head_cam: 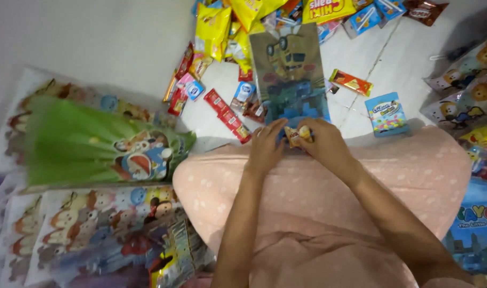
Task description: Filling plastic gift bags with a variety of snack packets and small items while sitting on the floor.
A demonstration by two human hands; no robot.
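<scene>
Yellow snack bags (214, 26) are lying heaped at the top of the white tiled floor (94, 37). A red wrapped bar (227, 116) and a small blue box (386, 113) are lying apart. A green cartoon-printed bag (94, 141) is resting left, possibly atop similar printed bags (67, 229).

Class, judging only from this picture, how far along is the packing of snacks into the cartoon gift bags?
Done: nothing visibly finished. In hand: left hand and right hand hold a small snack packet at the mouth of a cartoon gift bag. Left: snack pile on floor, flat bag stacks waiting.
</scene>
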